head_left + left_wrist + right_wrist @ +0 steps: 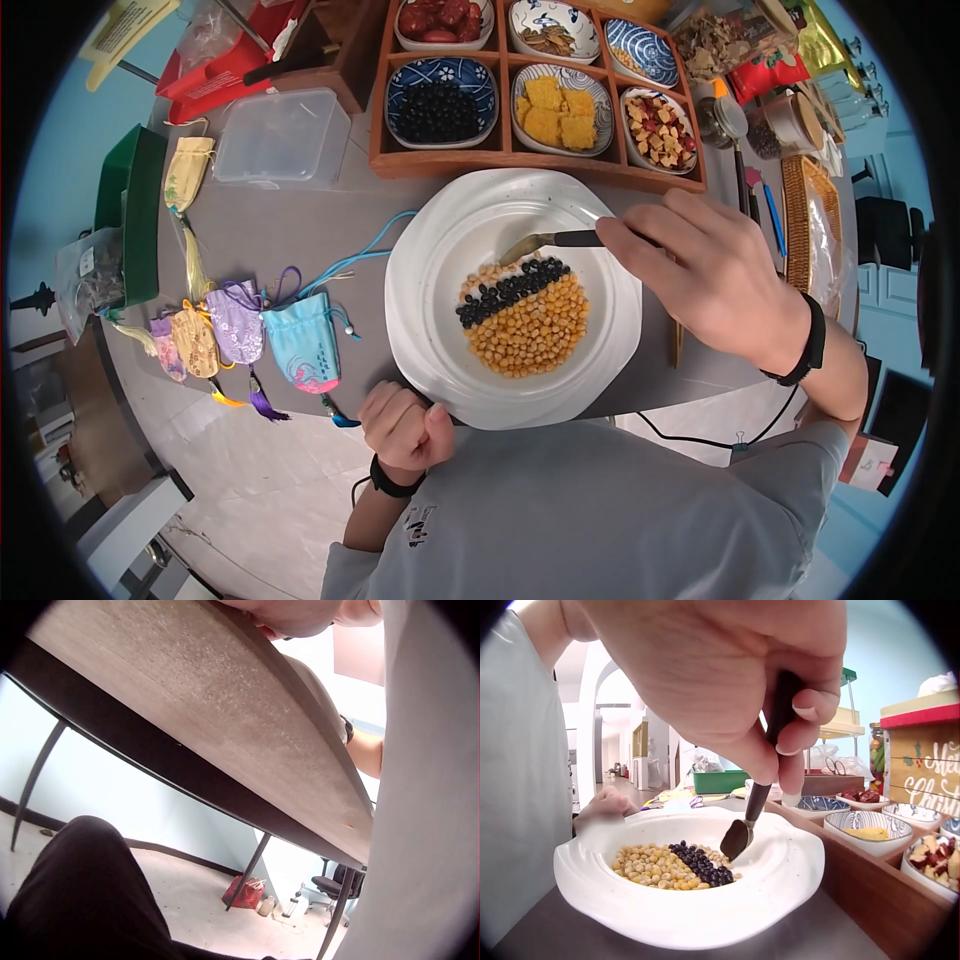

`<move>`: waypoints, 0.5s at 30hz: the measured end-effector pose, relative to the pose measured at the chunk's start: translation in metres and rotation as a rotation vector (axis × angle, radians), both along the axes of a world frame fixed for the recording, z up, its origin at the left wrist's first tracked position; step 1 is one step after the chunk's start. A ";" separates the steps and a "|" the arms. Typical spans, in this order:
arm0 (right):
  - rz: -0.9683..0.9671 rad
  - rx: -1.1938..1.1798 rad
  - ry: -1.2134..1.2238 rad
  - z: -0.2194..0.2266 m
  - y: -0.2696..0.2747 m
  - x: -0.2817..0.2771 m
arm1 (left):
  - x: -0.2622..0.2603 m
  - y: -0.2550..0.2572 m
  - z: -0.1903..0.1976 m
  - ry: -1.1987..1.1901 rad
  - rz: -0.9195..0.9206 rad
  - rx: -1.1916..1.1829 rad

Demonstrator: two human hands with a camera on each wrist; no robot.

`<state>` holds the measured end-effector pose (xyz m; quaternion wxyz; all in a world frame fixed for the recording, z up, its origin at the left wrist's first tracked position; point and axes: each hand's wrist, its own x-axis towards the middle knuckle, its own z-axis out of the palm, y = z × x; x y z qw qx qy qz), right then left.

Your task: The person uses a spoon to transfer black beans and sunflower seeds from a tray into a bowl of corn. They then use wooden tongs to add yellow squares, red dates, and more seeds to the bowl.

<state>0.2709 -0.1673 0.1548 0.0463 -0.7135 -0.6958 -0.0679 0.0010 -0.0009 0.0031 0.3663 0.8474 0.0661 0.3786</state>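
My right hand (715,270) pinches the black handle of a small spoon (739,838) between thumb and fingers. The spoon's tip is down inside a white wavy-rimmed bowl (415,300), beside the beans. Across the bowl's middle runs a band of black beans (512,290). Yellow soybeans (530,335) fill the side nearer the body, and a thin strip of paler beans (478,280) lies on the far side. My left hand (402,425) rests at the table edge by the bowl's lower left, fingers loosely curled and holding nothing.
Behind the bowl stands a divided wooden tray (440,160) with small dishes of black beans, yellow cubes, red dates and nuts. Several embroidered pouches (300,340) lie at left near a clear plastic box (283,135) and a green bin (130,220). Jars (722,120) and a wicker basket (800,220) stand right.
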 end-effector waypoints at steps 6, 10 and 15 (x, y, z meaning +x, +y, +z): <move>0.015 0.050 -0.015 -0.003 0.002 -0.001 | 0.000 0.000 0.002 0.015 -0.010 0.000; 0.011 0.113 -0.056 0.002 -0.002 -0.002 | -0.002 0.001 0.001 0.029 -0.002 0.013; -0.189 0.171 -0.071 0.041 -0.027 0.040 | -0.001 -0.002 0.005 0.046 0.005 -0.009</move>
